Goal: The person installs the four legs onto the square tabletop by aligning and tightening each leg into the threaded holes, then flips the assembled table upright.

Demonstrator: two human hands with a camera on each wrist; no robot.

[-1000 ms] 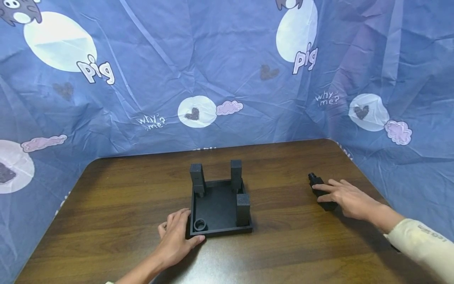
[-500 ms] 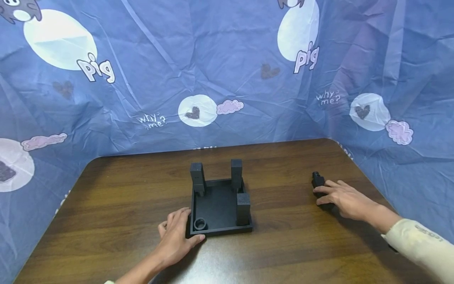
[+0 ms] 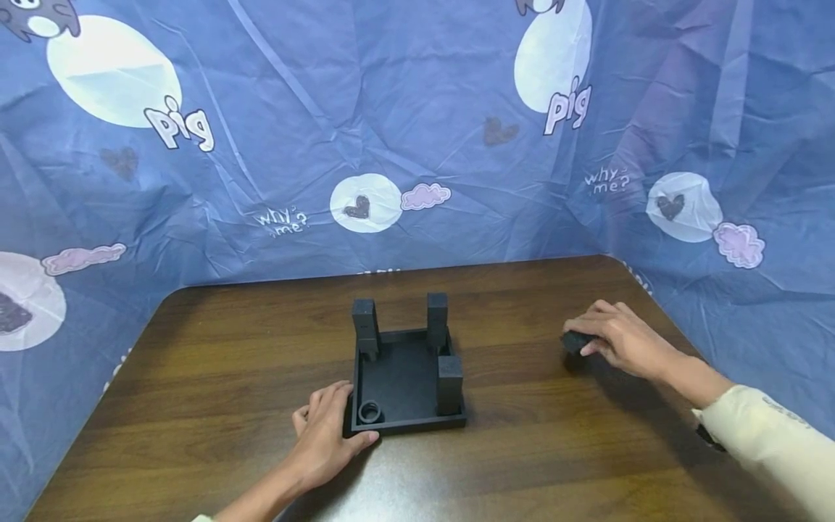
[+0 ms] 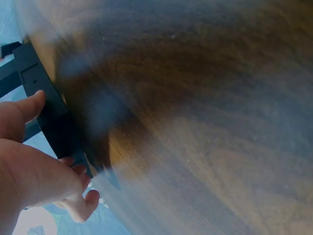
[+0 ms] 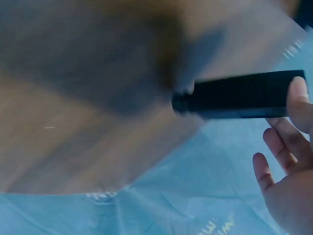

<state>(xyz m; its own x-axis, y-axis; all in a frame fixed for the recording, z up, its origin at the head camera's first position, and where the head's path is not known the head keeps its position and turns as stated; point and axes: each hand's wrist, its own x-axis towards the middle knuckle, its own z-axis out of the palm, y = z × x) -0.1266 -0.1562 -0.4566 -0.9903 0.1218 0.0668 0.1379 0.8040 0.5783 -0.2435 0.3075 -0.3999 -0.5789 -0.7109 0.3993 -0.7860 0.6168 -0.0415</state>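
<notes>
- The black part (image 3: 575, 341), seen from the head camera, sits at the right of the desk (image 3: 215, 377), well apart from the tray; the fingers of the right hand (image 3: 620, 337) curl over it and cover most of it, so its shape is hard to read, and whether it touches the desk cannot be told.
- In the same view the left hand (image 3: 324, 431) rests against the near left corner of the black tray (image 3: 406, 423), fingers fairly straight along its rim, thumb along the front edge; this grip is relaxed, clasping nothing.
- The tray holds three upright blocks (image 3: 449, 384) and a small ring (image 3: 370, 412) in its near left corner.
- The right arm's pale sleeve (image 3: 770, 446) is cut off at the frame's edge.
- Left wrist view: blurred; the left hand (image 4: 29, 166) lies beside the dark tray wall (image 4: 51, 117), thumb touching it. Only part of the tray shows.
- Right wrist view: blurred by motion; the black part (image 5: 239, 94) shows as a long dark bar with a narrower end, held at its far end by the right hand (image 5: 288, 171), a fingertip (image 5: 297, 98) on it. The blue cloth (image 5: 171, 196) fills the lower frame.
</notes>
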